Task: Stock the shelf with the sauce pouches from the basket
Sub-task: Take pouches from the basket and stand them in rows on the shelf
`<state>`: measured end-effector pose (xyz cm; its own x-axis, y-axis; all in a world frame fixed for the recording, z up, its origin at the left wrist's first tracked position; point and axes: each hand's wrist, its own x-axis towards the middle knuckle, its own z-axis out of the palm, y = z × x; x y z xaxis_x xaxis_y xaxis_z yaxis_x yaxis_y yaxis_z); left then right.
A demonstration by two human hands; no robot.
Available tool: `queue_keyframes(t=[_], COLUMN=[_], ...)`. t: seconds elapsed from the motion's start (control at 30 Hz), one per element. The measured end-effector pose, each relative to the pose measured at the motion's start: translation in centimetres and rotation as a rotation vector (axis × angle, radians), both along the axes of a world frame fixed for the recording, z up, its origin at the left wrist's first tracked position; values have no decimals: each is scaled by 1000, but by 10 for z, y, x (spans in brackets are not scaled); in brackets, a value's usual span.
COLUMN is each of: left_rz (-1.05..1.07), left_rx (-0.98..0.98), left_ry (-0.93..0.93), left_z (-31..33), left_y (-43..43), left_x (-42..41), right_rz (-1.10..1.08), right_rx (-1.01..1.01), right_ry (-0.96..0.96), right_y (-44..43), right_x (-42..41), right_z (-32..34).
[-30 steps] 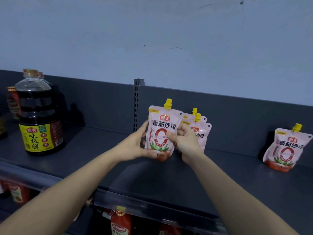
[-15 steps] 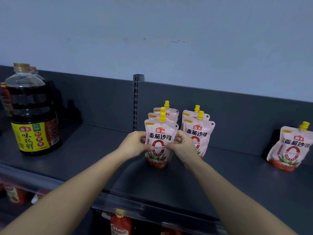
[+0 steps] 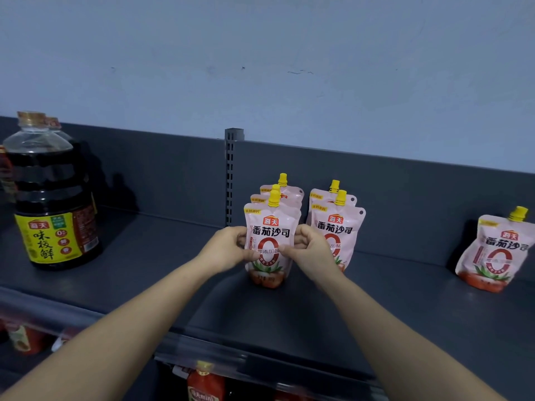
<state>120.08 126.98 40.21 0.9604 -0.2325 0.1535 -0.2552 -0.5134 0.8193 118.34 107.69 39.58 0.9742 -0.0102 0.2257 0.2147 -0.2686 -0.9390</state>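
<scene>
Shelf (image 3: 173,273): bottle (image 3: 52,198) at left, two pouch rows (image 3: 337,224) centre, lone pouch (image 3: 495,253) at right.

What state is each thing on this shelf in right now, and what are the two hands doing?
Front pouch: upright on the shelf, gripped at both sides.
Left hand: closed on the front pouch's left edge.
Right hand: closed on its right edge.
Pouches behind it: upright, caps on.
Right-hand row: two pouches upright.
Lone pouch: leaning against the back panel.
Soy sauce bottle: upright, capped.
</scene>
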Motion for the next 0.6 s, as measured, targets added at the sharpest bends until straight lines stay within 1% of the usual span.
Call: queue_keyframes(t=[0.13, 0.4, 0.5, 0.6], left_rz=[31, 80, 109, 123], left_rx=[6, 32, 44, 50], left_ry=[10, 42, 6, -55], left_z=[-1, -5, -5, -7], left_y=[-1, 1, -3, -5], left_x=[0, 3, 1, -1], right_rz=[13, -4, -25, -47], right_rx=[-1, -67, -130, -163], right_ry=[15, 50, 35, -30], right_y=[1, -5, -5, -5], right_x=[-1, 0, 3, 4], right_z=[1, -4, -5, -7])
